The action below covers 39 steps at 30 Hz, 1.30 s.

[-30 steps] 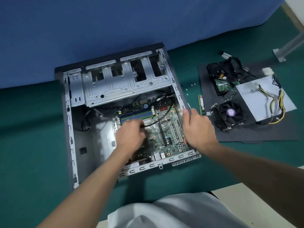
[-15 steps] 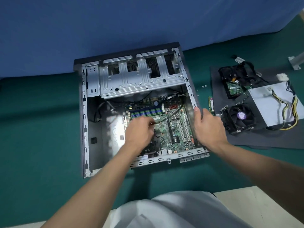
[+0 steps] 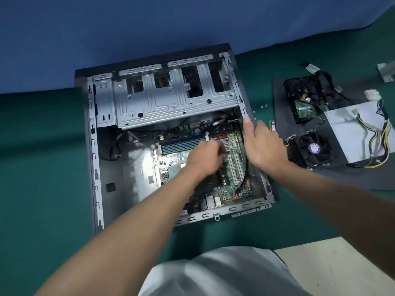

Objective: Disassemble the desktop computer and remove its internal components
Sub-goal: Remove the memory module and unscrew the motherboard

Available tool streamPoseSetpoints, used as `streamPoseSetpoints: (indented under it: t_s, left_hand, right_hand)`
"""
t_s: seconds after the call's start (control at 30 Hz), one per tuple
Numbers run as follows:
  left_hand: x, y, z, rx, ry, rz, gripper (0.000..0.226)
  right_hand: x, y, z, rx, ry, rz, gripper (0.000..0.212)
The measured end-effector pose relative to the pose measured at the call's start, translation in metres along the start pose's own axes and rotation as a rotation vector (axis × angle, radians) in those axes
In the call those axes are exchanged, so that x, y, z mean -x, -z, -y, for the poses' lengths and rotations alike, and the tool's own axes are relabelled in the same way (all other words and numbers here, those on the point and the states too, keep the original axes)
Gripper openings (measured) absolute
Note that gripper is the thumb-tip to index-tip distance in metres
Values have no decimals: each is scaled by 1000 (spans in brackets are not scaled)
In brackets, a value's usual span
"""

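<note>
Two hands: both are at the computer case (image 3: pixel 94 159), which lies open on its side at the centre of the frame.
Right grip: the right hand (image 3: pixel 263 144) clasps the case's right side wall, thumb on the rim, fingers over the outer face.
Left grip: the left hand (image 3: pixel 205 159) reaches inside the case with fingers curled above the motherboard (image 3: pixel 232 144); blur hides whether they grasp anything.
Motherboard: it sits in the right half of the case floor, with a black cable (image 3: pixel 245 167) running along its right edge.
Drive cage (image 3: pixel 171 103): silver metal, spanning the upper part of the case.
Worktop (image 3: pixel 42 167): covered in green, carrying the case.
Black mat (image 3: pixel 280 95): right of the case, at the right of the frame.
On the mat: a cooler fan (image 3: pixel 314 148) nearest the right hand, a hard drive (image 3: pixel 305 103) above it, and a power supply (image 3: pixel 350 133) with yellow and black wires further right.
</note>
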<state>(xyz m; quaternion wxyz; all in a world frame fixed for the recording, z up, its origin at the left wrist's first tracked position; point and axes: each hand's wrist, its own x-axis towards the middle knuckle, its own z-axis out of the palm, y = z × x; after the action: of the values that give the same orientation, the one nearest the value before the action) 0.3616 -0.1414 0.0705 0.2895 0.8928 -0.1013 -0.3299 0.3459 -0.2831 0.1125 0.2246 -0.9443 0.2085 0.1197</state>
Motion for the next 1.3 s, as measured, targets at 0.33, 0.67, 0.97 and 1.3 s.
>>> streamPoseSetpoints:
  t_s: [0.33, 0.67, 0.97, 1.3]
  left_hand:
    - [-60, -5, -11, 141, 50, -151, 36]
    - [-80, -21, -11, 191, 113, -270, 17]
    - [-85, -20, -8, 136, 62, -246, 16]
    - [-91, -21, 1, 216, -4, -161, 15]
  right_hand:
    - [-3, -7, 1, 106, 5, -99, 64]
    - [-1, -4, 4, 208, 35, -68, 78]
    - [-3, -5, 3, 161, -15, -84, 66]
    - [-1, -3, 6, 106, 48, -79, 57]
